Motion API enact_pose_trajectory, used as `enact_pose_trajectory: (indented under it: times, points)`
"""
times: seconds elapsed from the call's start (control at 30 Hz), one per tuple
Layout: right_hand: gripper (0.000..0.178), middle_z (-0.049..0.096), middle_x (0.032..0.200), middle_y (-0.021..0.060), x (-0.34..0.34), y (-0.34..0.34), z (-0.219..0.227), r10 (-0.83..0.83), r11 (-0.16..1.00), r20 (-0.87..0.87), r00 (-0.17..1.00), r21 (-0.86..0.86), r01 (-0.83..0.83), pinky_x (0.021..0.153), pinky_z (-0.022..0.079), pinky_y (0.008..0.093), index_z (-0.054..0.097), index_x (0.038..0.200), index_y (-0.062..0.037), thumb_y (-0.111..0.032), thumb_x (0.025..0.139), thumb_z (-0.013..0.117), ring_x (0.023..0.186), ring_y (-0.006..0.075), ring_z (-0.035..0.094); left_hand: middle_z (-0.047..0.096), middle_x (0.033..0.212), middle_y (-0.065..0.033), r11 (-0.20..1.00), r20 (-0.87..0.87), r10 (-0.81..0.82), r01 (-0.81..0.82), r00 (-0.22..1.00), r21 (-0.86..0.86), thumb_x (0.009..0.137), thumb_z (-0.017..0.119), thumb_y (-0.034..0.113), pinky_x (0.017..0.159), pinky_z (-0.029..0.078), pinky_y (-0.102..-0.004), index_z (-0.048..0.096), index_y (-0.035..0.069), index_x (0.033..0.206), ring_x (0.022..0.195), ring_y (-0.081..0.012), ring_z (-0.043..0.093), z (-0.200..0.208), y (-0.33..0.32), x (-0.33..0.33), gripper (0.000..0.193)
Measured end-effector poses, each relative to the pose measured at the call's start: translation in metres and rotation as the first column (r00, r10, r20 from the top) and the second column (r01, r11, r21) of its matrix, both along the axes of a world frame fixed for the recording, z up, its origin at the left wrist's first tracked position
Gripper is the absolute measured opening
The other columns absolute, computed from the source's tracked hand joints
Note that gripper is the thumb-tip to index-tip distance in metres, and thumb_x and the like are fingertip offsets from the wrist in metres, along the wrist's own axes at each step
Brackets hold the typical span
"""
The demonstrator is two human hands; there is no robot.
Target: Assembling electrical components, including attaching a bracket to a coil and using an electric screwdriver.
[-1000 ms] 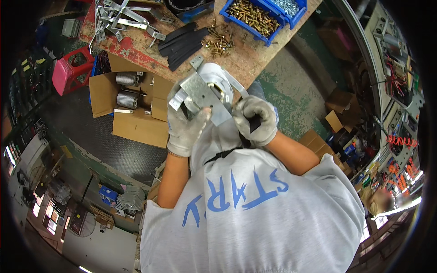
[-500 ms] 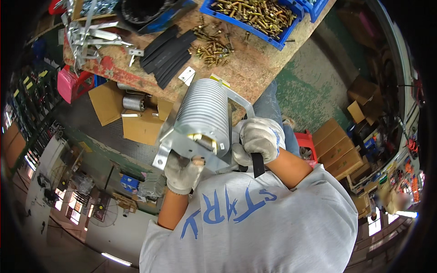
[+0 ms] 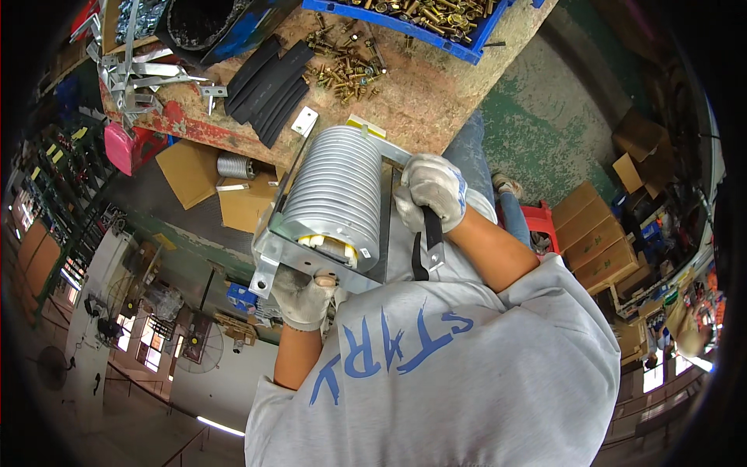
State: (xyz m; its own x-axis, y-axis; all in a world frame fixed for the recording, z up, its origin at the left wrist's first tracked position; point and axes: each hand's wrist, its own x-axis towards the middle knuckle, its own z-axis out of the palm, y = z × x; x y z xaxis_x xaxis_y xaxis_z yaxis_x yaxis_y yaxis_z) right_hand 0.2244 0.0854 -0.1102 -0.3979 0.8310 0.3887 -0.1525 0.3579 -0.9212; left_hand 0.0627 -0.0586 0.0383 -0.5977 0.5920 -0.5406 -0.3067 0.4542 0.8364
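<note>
Cluttered bench [image 3: 436, 101] ahead — your left hand [image 3: 303, 296] clamps the bracket end of the ribbed metal cylinder [image 3: 336, 196] over your lap; your right hand [image 3: 432, 191] grips a black strap [image 3: 430, 237]. Probably heavy, rigid, slick — hold the frame.

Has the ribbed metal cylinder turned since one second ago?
Yes. The ribbed metal cylinder earlier showed its flat end upward; now its ribbed side shows, lying lengthwise toward the workbench.

A workshop: a worn wooden bench [image 3: 436, 101] strewn with loose bolts [image 3: 346, 66], metal brackets [image 3: 136, 74] and a blue parts bin [image 3: 467, 48]
</note>
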Motion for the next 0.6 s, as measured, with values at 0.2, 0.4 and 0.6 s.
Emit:
enact_pose_trajectory:
  times: [0.2, 0.4, 0.6]
  points:
    - [0.029, 0.054, 0.066, 0.007, 0.001, 0.006, 0.012, -0.027, 1.0, 0.011, 1.0, 0.0, 0.027, 0.053, 0.048, 0.0379, 0.051, 0.07, -0.0097, 0.003, 0.061, 0.075, 0.058, 0.0269, 0.058, 0.053, 0.122, -0.0118, 1.0, -0.017, -0.023, 0.023, 1.0, 0.002, 0.071, 0.086, 0.021, 0.082, 0.054, -0.0321, 0.035, -0.001, 0.137, 0.102, -0.0199, 0.058, -0.001, 0.014, -0.003, 0.087]
    - [0.027, 0.057, 0.071, 0.0067, 0.009, 0.007, 0.077, 0.065, 0.994, 0.099, 0.993, 0.082, -0.073, 0.065, 0.05, 0.0392, 0.051, 0.069, -0.0104, -0.002, 0.065, 0.076, 0.066, 0.028, 0.06, 0.055, 0.11, -0.0078, 0.989, 0.077, -0.035, 0.024, 0.996, 0.145, 0.074, 0.061, -0.013, 0.07, 0.052, -0.0251, 0.037, -0.003, 0.134, 0.086, -0.0115, 0.057, 0.001, 0.028, -0.005, 0.065]
    - [0.032, 0.044, 0.056, 0.0066, -0.002, 0.008, 0.082, 0.059, 0.995, 0.133, 0.989, 0.074, -0.069, 0.045, 0.038, 0.0362, 0.04, 0.057, -0.0102, 0.003, 0.065, 0.067, 0.047, 0.0262, 0.048, 0.051, 0.126, -0.014, 0.961, 0.138, -0.064, 0.024, 0.988, 0.275, 0.073, 0.079, 0.01, 0.095, 0.048, -0.0367, 0.028, -0.002, 0.141, 0.112, -0.0218, 0.055, -0.006, 0.035, -0.008, 0.086]
